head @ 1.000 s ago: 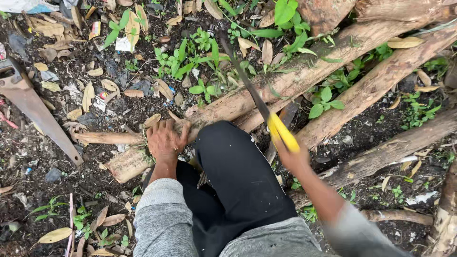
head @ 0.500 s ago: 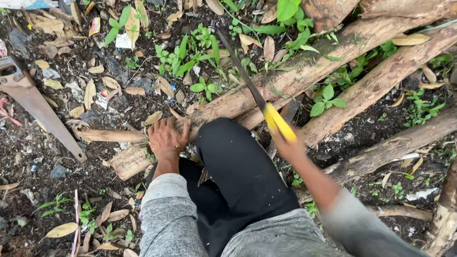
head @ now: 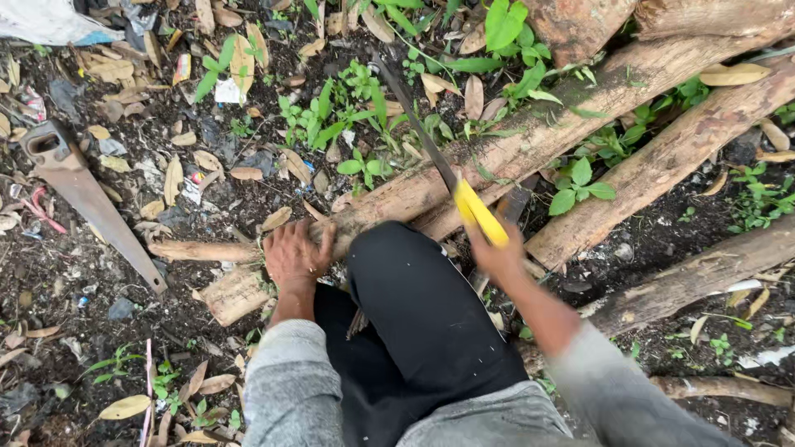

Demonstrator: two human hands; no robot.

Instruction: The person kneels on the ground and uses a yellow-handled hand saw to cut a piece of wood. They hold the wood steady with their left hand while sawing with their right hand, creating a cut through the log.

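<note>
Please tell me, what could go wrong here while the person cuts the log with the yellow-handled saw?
1. The left hand presses on the log not far from the saw; if the blade jumps, it might cut the fingers.
2. The knee in black trousers rests right by the cut, so a slip toward the body could hit it.
3. The right hand is blurred, suggesting fast strokes, which may reduce control.

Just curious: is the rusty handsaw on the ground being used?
No, the rusty handsaw lies untouched; the right hand grips a yellow-handled saw.
</note>
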